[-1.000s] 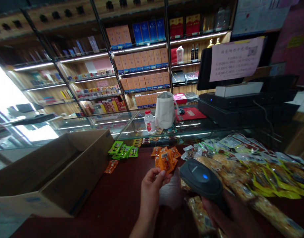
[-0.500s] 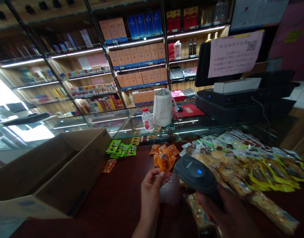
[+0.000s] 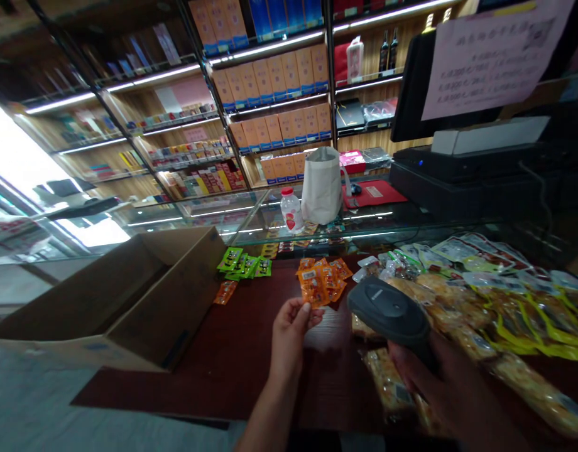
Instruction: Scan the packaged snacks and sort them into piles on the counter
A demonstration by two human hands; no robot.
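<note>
Between the thumb and fingers of my left hand [image 3: 293, 320] is a small orange snack packet [image 3: 313, 286], its printed barcode at the top facing me. Behind it lies a pile of similar orange packets [image 3: 337, 271] on the dark red counter [image 3: 251, 339]. My right hand [image 3: 435, 370] is wrapped around the handle of a black barcode scanner [image 3: 387, 307], whose head points left toward the held packet. Beneath and beside the scanner are clear-wrapped pastries [image 3: 387, 380]. Several green packets [image 3: 244, 266] and one orange packet [image 3: 225, 291] lie to the left.
An open cardboard box [image 3: 185, 301] stands at the left. Yellow-edged snack bags [image 3: 529, 314] spread across the right. On the glass case at the back are a red-capped bottle [image 3: 291, 212], a white bag [image 3: 321, 188] and a red mat [image 3: 378, 193]. A monitor [image 3: 414, 88] stands back right.
The view has tilted down and shifted left. The held packet has turned, its barcode now at upper left and its face flatter toward me. The blue light on the scanner has gone out.
</note>
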